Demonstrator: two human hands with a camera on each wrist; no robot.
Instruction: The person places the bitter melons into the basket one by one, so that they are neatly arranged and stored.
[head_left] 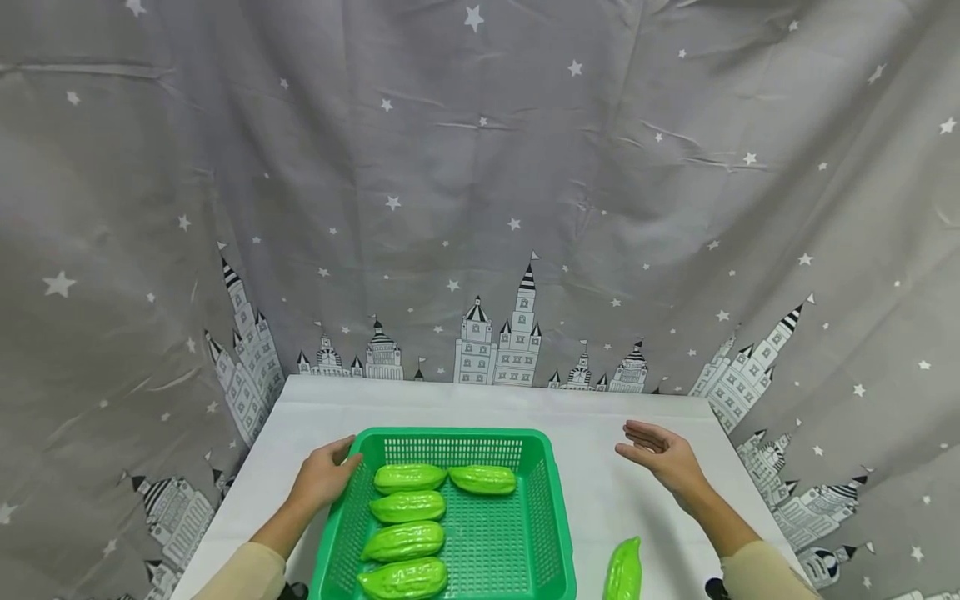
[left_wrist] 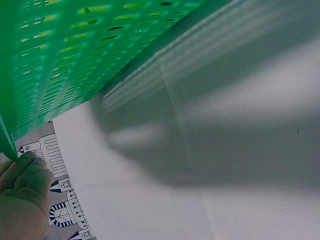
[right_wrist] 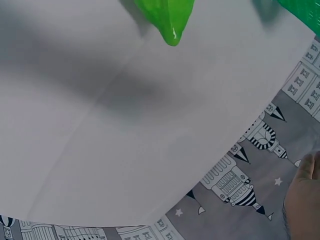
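A green plastic basket (head_left: 557, 508) with slotted sides holds several bright green, ridged bitter melons (head_left: 405, 541), glossy like plastic. Most lie in a column along its left side, and one is at the top toward the right. My left hand (head_left: 322, 477) grips the basket's left rim near the far corner; in the left wrist view its fingers (left_wrist: 30, 172) are at the rim's edge. To the right of the basket, my right hand (head_left: 666, 460) is raised with fingers extended and nothing in it. Nearer than that hand, a single bitter melon (head_left: 624, 571) lies on the table.
The table (head_left: 465, 400) has a white covering. Behind and beside it hangs a grey curtain (head_left: 465, 167) printed with stars and castles. The lone bitter melon's pointed tip (right_wrist: 172, 35) shows in the right wrist view.
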